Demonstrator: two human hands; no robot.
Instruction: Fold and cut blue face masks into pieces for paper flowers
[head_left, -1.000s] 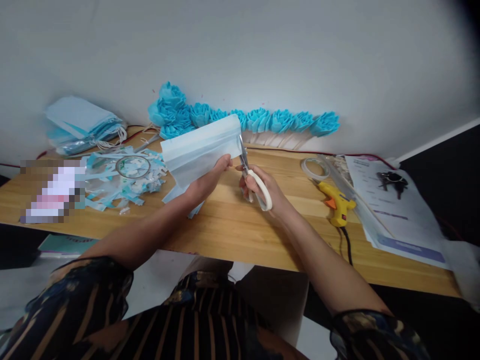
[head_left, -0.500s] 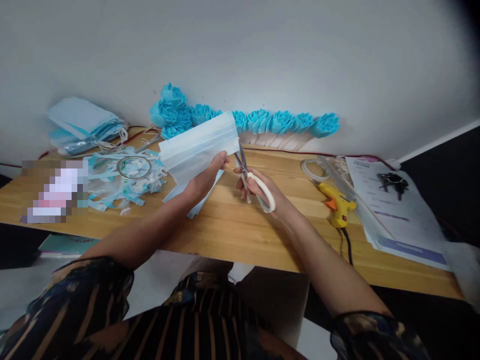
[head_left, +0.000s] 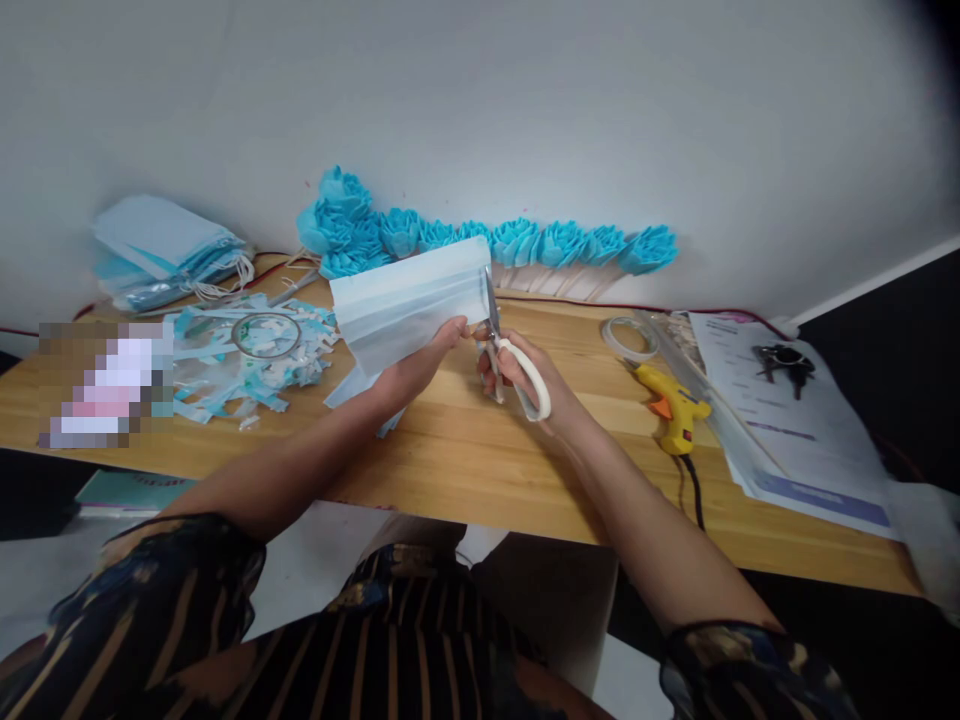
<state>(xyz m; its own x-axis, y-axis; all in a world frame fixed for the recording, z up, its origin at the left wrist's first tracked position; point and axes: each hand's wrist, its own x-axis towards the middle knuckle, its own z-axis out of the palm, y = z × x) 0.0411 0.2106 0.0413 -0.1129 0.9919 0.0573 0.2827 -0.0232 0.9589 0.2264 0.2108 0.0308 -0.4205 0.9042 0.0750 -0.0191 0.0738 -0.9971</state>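
A pale blue pleated face mask [head_left: 409, 300] is pinched by its lower right part in my left hand [head_left: 427, 355], held above the table. My right hand [head_left: 525, 365] grips white-handled scissors [head_left: 534, 380] by the loops. Their blades point up along the mask's right edge, and the fingertips of both hands are close together there. Beneath my left forearm, flat light blue pieces [head_left: 349, 388] lie on the wood, partly hidden by the arm and mask.
Blue fabric flowers [head_left: 517, 242] line the wall. To the left are stacked masks [head_left: 169, 250], scraps [head_left: 300, 350] and a tape roll [head_left: 266, 336]. On the right lie a yellow glue gun [head_left: 675, 405], another tape roll [head_left: 630, 338], papers [head_left: 795, 430] and keys [head_left: 786, 365].
The mask and my left hand have moved slightly right and down. The scissor blades now stand more upright and closer together along the mask's edge.
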